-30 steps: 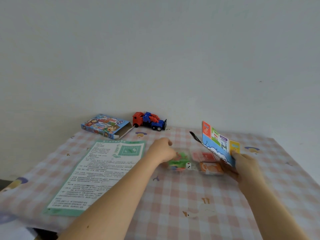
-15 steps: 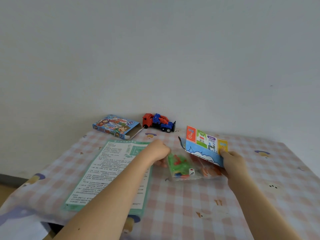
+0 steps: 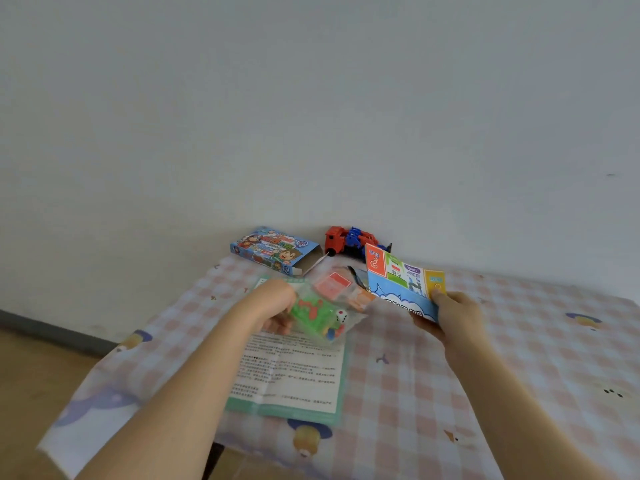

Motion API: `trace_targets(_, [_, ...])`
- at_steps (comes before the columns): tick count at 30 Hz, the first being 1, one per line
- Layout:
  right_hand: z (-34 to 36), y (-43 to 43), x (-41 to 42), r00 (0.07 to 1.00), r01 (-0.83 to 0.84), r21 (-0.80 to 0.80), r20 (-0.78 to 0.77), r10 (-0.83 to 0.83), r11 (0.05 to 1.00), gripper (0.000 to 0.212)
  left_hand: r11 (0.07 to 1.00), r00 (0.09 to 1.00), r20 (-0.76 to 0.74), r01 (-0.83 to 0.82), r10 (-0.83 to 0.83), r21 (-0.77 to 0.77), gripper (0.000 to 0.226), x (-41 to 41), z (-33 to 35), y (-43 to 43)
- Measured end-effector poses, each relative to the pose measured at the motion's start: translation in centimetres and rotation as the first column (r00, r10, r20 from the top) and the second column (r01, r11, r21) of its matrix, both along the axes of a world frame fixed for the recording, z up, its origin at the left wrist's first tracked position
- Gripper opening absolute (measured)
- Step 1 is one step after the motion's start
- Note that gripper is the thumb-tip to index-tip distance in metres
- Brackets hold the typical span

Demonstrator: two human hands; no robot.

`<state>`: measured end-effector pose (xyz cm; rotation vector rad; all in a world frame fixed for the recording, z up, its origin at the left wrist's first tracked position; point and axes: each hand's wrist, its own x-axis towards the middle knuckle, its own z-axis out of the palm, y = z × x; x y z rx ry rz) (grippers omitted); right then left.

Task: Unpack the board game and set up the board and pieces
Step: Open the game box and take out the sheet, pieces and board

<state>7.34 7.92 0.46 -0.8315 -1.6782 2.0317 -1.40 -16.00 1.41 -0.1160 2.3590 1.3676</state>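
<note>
Leftward since a moment ago has come the clear bag of pieces (image 3: 332, 306), off the checked tabletop (image 3: 519, 358) and over the top of the instruction sheet (image 3: 294, 372). The left hand (image 3: 277, 303) grips its left edge with curled fingers. The right hand (image 3: 453, 313) pinches the folded board (image 3: 401, 285) by its lower right corner, tilted up just right of the bag. Against the wall lie the open game box (image 3: 273, 249) and a toy truck (image 3: 346, 239). A white die (image 3: 341, 317) shows inside the bag.
</note>
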Motion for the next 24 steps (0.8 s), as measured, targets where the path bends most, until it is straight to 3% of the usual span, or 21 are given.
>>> trace_targets(8, [-1.2,-2.3,-1.6,0.997,-0.040,0.085,0.072,0.034,0.996,0.008,0.961,0.998,0.025,0.065,-0.060,-0.269,0.036,0.6,-0.2,-3.5])
trace_targets(14, [-1.3,-2.3,-1.5,0.997,-0.022,0.107,0.070,0.015,0.994,0.005,0.919,0.994,-0.105,-0.039,-0.003,-0.393,0.033,0.0,-0.7,-4.7])
trace_targets(16, [-1.2,-2.0,-1.3,0.998,-0.015,0.090,0.064,0.009,0.996,0.013,0.858,0.986,-0.158,-0.034,-0.055,-0.512,0.033,0.0,-0.5,-5.0])
trace_targets(18, [-1.0,-1.7,-1.0,0.999,-0.008,0.073,0.051,0.004,0.997,0.017,0.706,0.962,-0.221,-0.047,-0.158,-0.707,0.035,0.3,0.0,-4.8])
trace_targets(20, [-0.7,-1.5,-0.7,1.000,0.001,0.058,0.024,-0.003,0.998,0.017,0.595,0.905,-0.349,-0.145,-0.243,-0.790,0.039,0.8,0.4,-4.2])
trace_targets(22, [-0.3,-1.1,-0.4,1.000,0.018,0.059,-0.007,-0.018,0.998,0.017,0.662,0.811,-0.514,-0.225,-0.279,-0.715,0.038,1.4,0.9,-2.8])
trace_targets(24, [0.0,-0.8,-0.1,0.999,0.031,0.068,-0.038,-0.029,0.997,0.017,0.832,0.745,-0.620,-0.165,-0.247,-0.530,0.031,1.6,1.5,-0.8])
